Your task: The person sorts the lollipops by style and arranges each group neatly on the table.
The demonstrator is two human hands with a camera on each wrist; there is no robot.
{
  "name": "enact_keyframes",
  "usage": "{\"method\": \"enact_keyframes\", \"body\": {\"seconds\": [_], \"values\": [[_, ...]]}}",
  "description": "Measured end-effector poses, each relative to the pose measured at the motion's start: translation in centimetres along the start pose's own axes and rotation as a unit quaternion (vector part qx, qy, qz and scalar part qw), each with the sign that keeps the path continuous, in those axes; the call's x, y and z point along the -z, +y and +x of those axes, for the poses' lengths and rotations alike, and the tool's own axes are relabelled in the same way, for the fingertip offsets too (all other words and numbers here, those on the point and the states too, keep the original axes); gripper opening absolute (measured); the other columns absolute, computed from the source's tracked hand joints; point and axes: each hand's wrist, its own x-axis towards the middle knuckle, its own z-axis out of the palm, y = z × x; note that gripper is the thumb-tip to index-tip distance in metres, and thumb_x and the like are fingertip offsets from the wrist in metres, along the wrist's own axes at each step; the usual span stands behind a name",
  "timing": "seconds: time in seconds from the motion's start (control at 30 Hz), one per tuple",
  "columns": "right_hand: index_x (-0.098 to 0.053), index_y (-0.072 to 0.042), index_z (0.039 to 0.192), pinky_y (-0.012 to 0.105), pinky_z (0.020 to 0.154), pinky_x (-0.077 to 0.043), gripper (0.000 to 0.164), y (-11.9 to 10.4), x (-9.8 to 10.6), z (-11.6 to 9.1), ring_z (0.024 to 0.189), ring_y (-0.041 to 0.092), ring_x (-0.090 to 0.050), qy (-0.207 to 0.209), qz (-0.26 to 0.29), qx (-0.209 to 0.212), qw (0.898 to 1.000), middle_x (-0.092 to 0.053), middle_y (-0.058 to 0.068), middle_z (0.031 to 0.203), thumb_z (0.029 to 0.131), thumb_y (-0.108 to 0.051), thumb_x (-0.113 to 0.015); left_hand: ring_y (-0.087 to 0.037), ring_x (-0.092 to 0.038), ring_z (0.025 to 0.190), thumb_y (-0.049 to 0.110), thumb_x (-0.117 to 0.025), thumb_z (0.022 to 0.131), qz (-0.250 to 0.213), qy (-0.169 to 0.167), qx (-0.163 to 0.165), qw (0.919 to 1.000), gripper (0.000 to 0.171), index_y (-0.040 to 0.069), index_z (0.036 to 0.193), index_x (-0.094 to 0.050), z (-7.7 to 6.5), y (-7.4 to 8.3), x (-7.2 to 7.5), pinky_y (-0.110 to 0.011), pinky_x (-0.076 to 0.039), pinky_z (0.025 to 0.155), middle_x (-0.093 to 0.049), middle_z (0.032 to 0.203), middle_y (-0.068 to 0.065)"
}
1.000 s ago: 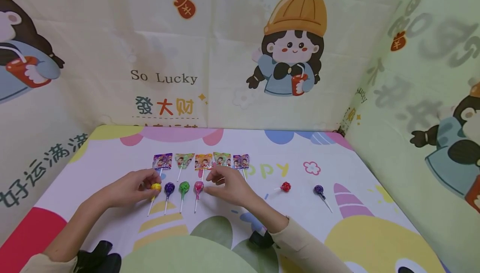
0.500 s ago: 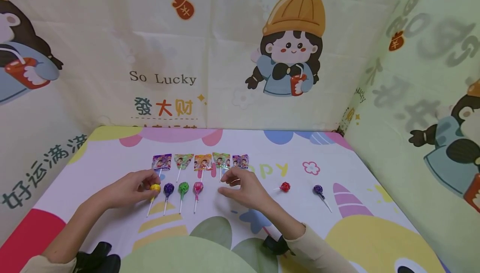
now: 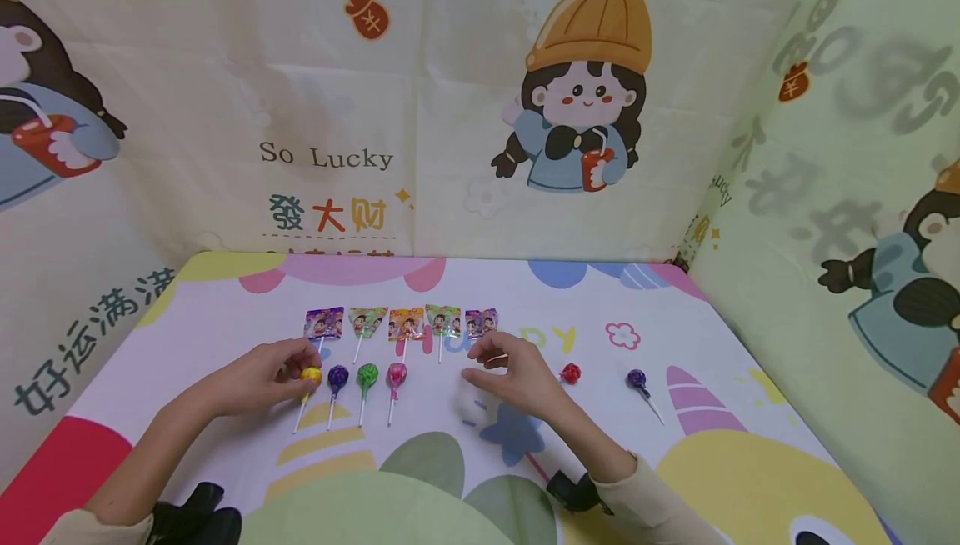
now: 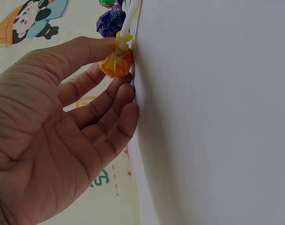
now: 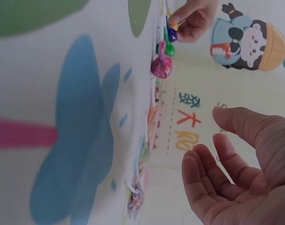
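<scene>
At the left end of the front row of lollipops, my left hand [image 3: 266, 372] pinches a yellow lollipop [image 3: 311, 374] between thumb and fingers; its white stick points toward me. In the left wrist view the yellow-orange wrapper [image 4: 116, 61] shows against the thumb tip. To its right lie a purple lollipop [image 3: 337, 377], a green lollipop [image 3: 367, 375] and a pink lollipop [image 3: 397, 373], sticks toward me. My right hand [image 3: 517, 374] hovers right of the pink one, thumb and fingers apart, holding nothing. A red lollipop [image 3: 571, 373] lies just beyond it, its stick hidden.
Behind the front row, several flat-wrapped lollipops [image 3: 406, 324] form a second row. Farther right lies another dark purple lollipop [image 3: 637, 379], its stick slanting toward me. A printed cloth [image 3: 570, 287] covers the table, and patterned curtains [image 3: 450, 112] enclose the back and sides.
My right hand has moved right, away from beside the pink lollipop, with its fingers apart. The left hand stays at the yellow lollipop, and the lollipops keep their places.
</scene>
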Motion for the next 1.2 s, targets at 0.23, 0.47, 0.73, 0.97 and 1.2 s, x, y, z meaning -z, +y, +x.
{"method": "enact_keyframes", "body": {"seconds": [0.23, 0.47, 0.73, 0.97, 1.2], "values": [[-0.068, -0.001, 0.103, 0.043, 0.091, -0.059, 0.026, 0.6, 1.3, -0.6, 0.096, 0.022, -0.069, 0.022, -0.002, -0.016, 1.000, -0.071, 0.009, 0.099, 0.087, -0.016, -0.082, -0.016, -0.054, 0.086, 0.024, -0.079, 0.090, -0.001, 0.000, 0.008, 1.0000, 0.026, 0.012, 0.106, -0.062, 0.0, 0.1, 0.1, -0.022, -0.052, 0.073, -0.059, 0.090, 0.004], [-0.068, -0.002, 0.103, 0.045, 0.092, -0.058, 0.025, 1.2, 2.7, -1.4, 0.096, 0.021, -0.069, 0.038, -0.011, -0.027, 0.999, -0.070, 0.014, 0.102, 0.088, -0.016, -0.082, -0.016, -0.053, 0.087, 0.024, -0.079, 0.090, -0.001, 0.001, 0.004, 1.0000, 0.027, 0.011, 0.107, -0.062, -0.1, -0.1, 0.0, -0.022, -0.052, 0.072, -0.059, 0.091, 0.003], [-0.069, -0.003, 0.103, 0.043, 0.093, -0.058, 0.024, 1.8, 4.3, -2.1, 0.095, 0.019, -0.069, 0.064, -0.027, -0.041, 0.997, -0.071, 0.005, 0.100, 0.087, -0.015, -0.082, -0.016, -0.054, 0.087, 0.025, -0.079, 0.090, 0.000, 0.000, 0.016, 0.9999, 0.028, 0.011, 0.107, -0.062, -0.1, -0.1, 0.0, -0.022, -0.052, 0.072, -0.059, 0.091, 0.003], [-0.070, -0.003, 0.100, 0.045, 0.091, -0.058, 0.022, 2.6, 5.7, -2.7, 0.093, 0.020, -0.069, 0.094, -0.026, -0.056, 0.994, -0.071, 0.004, 0.096, 0.086, -0.013, -0.083, -0.016, -0.054, 0.087, 0.025, -0.079, 0.090, -0.003, -0.001, 0.018, 0.9998, 0.027, 0.012, 0.107, -0.062, 0.0, -0.2, -0.1, -0.022, -0.052, 0.072, -0.059, 0.091, 0.003], [-0.070, -0.003, 0.101, 0.042, 0.091, -0.058, 0.022, 3.8, 7.2, -3.6, 0.095, 0.021, -0.070, 0.115, -0.042, -0.084, 0.989, -0.071, 0.005, 0.097, 0.087, -0.015, -0.082, -0.017, -0.055, 0.087, 0.024, -0.079, 0.090, -0.001, 0.001, 0.017, 0.9998, 0.026, 0.012, 0.106, -0.062, 0.2, 0.0, -0.1, -0.022, -0.053, 0.073, -0.060, 0.091, 0.003]]}}
